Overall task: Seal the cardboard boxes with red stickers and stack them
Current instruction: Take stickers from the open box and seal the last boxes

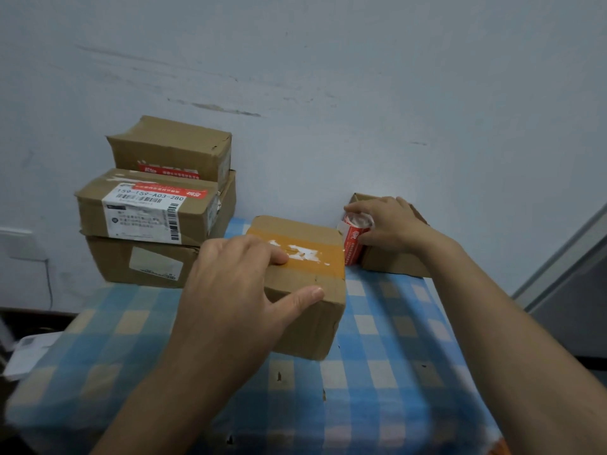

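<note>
While the table (394, 339) carries the stickered stack (157, 211) at back left, my left hand (236, 284) lies flat on the middle box (308, 310) — fingers spread, gripping nothing — and my right hand (391, 224) curls round the sticker roll (353, 239) beside it; I'd peel slowly, centring across the seam.

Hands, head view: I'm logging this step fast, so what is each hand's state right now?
Left hand: open, resting on the orange-taped brown cardboard box.
Right hand: grip closed round the red-and-white sticker roll.
</note>
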